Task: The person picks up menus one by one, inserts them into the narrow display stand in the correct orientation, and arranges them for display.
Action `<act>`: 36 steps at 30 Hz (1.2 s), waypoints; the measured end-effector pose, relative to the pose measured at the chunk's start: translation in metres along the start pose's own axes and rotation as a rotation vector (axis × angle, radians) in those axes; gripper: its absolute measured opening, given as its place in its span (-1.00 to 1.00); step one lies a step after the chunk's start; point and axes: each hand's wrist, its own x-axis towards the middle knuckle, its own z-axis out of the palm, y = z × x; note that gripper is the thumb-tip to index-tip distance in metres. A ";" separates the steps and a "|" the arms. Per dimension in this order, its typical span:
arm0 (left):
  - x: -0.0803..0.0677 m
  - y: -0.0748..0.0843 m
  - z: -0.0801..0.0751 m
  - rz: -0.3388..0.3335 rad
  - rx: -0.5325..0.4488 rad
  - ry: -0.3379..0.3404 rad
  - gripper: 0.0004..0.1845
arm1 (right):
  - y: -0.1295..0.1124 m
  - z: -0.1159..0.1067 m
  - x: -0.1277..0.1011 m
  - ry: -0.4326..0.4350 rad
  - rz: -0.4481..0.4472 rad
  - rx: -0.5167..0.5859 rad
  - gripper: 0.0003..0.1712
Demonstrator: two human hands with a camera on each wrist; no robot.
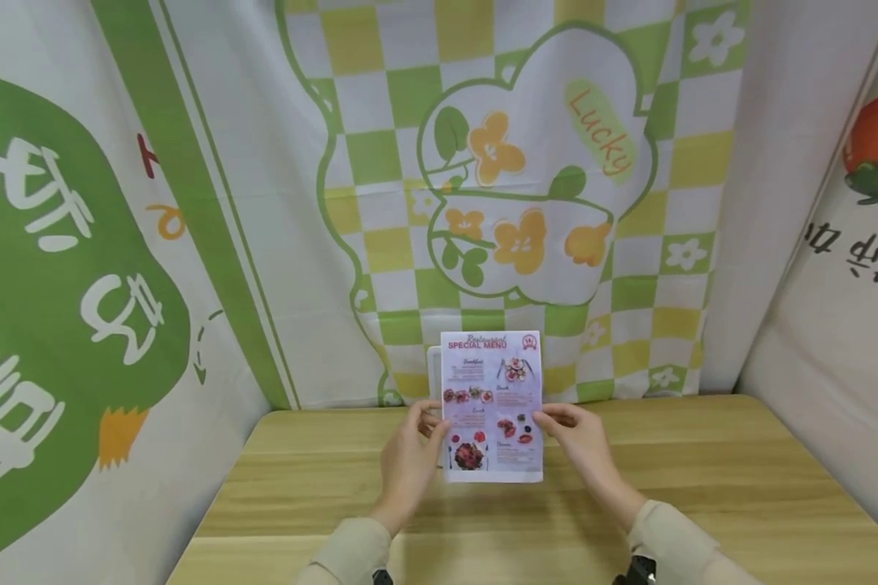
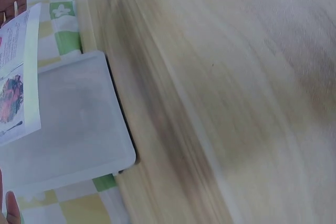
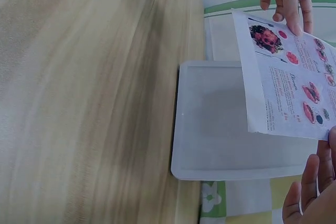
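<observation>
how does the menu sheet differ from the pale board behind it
The menu sheet is printed with text and food pictures, while the pale board shows a plain face. The menu sheet has sharp corners; the pale board's are rounded. The menu sheet is held between the left hand and right hand, whereas the pale board stands on the table, untouched. Both are rectangular and light in colour.

Over the worktop's (image 1: 300, 479) far edge, the menu sheet (image 1: 492, 406) reads "Restaurant" in script and "SPECIAL MENU" in red, with "Dinner" lower down. Behind, the checkered cloth (image 1: 523, 146) says "Lucky". Chinese characters mark the green patch (image 1: 117, 252) beyond the left edge and the pale cloth (image 1: 834, 341) beyond the right.
</observation>
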 end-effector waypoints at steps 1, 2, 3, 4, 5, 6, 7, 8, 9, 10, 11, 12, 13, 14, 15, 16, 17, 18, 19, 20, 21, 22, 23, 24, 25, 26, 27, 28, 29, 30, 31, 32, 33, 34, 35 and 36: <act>0.002 0.000 -0.001 0.003 0.001 0.001 -0.74 | -0.001 0.000 0.001 -0.008 -0.003 -0.002 -0.70; 0.003 0.000 -0.001 0.007 0.001 -0.001 -0.74 | -0.003 0.000 0.003 -0.012 -0.007 -0.008 -0.70; 0.005 0.000 -0.002 0.010 0.003 0.000 -0.74 | -0.004 0.000 0.004 -0.016 -0.012 -0.010 -0.70; 0.007 0.001 -0.003 0.013 0.007 0.001 -0.74 | -0.006 0.000 0.006 -0.018 -0.019 -0.012 -0.71; 0.009 0.001 -0.003 0.017 0.008 0.003 -0.73 | -0.008 0.000 0.008 -0.019 -0.029 -0.015 -0.71; 0.011 0.001 -0.004 0.022 0.010 0.005 -0.73 | -0.010 0.000 0.009 -0.021 -0.036 -0.019 -0.71; 0.013 0.002 -0.004 0.028 0.013 0.006 -0.73 | -0.011 0.000 0.011 -0.020 -0.045 -0.021 -0.72; 0.015 0.003 -0.005 0.034 0.017 0.007 -0.72 | -0.013 0.000 0.012 -0.019 -0.054 -0.028 -0.72; 0.016 0.004 -0.006 0.040 0.022 0.008 -0.72 | -0.015 0.000 0.014 -0.020 -0.057 -0.028 -0.72; 0.018 0.004 -0.006 0.049 0.026 0.008 -0.72 | -0.016 0.000 0.015 -0.024 -0.059 -0.027 -0.73; 0.020 0.005 -0.006 0.060 0.034 0.008 -0.72 | -0.017 -0.001 0.016 -0.026 -0.063 -0.028 -0.73; 0.022 0.006 -0.007 0.071 0.043 0.008 -0.72 | -0.018 -0.001 0.017 -0.029 -0.065 -0.026 -0.73; 0.023 0.006 -0.008 0.080 0.051 0.007 -0.71 | -0.020 -0.001 0.018 -0.033 -0.068 -0.020 -0.73; 0.025 0.007 -0.008 0.090 0.059 0.008 -0.71 | -0.021 -0.002 0.019 -0.037 -0.075 -0.013 -0.73; 0.027 0.007 -0.009 0.099 0.063 0.008 -0.71 | -0.022 -0.002 0.020 -0.038 -0.078 -0.008 -0.74; 0.029 0.008 -0.010 0.111 0.068 0.010 -0.71 | -0.023 -0.001 0.021 -0.030 -0.088 -0.010 -0.74; 0.031 0.008 -0.011 0.120 0.072 0.010 -0.71 | -0.024 -0.001 0.022 -0.027 -0.093 -0.009 -0.75; 0.033 0.009 -0.011 0.125 0.072 0.010 -0.71 | -0.026 -0.001 0.024 -0.027 -0.092 -0.009 -0.74; 0.036 0.010 -0.012 0.135 0.075 0.011 -0.71 | -0.028 -0.001 0.025 -0.024 -0.093 -0.015 -0.74; 0.038 0.011 -0.013 0.140 0.077 0.008 -0.71 | -0.030 -0.001 0.027 -0.023 -0.092 -0.020 -0.74; 0.041 0.012 -0.013 0.144 0.078 0.006 -0.71 | -0.032 -0.001 0.029 -0.022 -0.085 -0.026 -0.74; 0.043 0.013 -0.014 0.147 0.076 0.003 -0.70 | -0.035 -0.001 0.031 -0.022 -0.083 -0.031 -0.72; 0.046 0.014 -0.014 0.149 0.076 0.003 -0.70 | -0.037 -0.002 0.034 -0.031 -0.074 -0.031 -0.71; 0.049 0.015 -0.014 0.152 0.073 0.006 -0.70 | -0.039 -0.002 0.036 -0.032 -0.068 -0.035 -0.70; 0.052 0.016 -0.014 0.157 0.069 0.010 -0.70 | -0.041 -0.001 0.039 -0.031 -0.066 -0.037 -0.69; 0.055 0.016 -0.014 0.158 0.057 0.010 -0.70 | -0.043 -0.001 0.041 -0.032 -0.065 -0.035 -0.69; 0.057 0.016 -0.014 0.163 0.043 0.013 -0.70 | -0.044 -0.001 0.044 -0.032 -0.071 -0.036 -0.67; 0.060 0.017 -0.014 0.165 0.029 0.014 -0.70 | -0.046 0.000 0.046 -0.030 -0.074 -0.034 -0.67; 0.063 0.017 -0.014 0.169 0.014 0.017 -0.71 | -0.047 0.000 0.049 -0.030 -0.074 -0.031 -0.66; 0.066 0.018 -0.014 0.169 -0.007 0.014 -0.71 | -0.049 0.001 0.051 -0.027 -0.078 -0.027 -0.66; 0.068 0.018 -0.014 0.168 -0.027 0.009 -0.71 | -0.051 0.001 0.054 -0.026 -0.083 -0.023 -0.65; 0.071 0.019 -0.014 0.165 -0.045 0.005 -0.70 | -0.052 0.001 0.056 -0.024 -0.088 -0.019 -0.65; 0.073 0.020 -0.015 0.160 -0.061 0.000 -0.70 | -0.054 0.001 0.058 -0.021 -0.091 -0.017 -0.64; 0.076 0.021 -0.015 0.156 -0.074 0.002 -0.71 | -0.056 0.001 0.060 -0.016 -0.091 -0.014 -0.65; 0.079 0.022 -0.016 0.156 -0.084 0.006 -0.71 | -0.058 0.001 0.062 -0.009 -0.097 -0.018 -0.64; 0.081 0.022 -0.017 0.153 -0.090 0.008 -0.71 | -0.061 0.002 0.064 -0.004 -0.101 -0.021 -0.64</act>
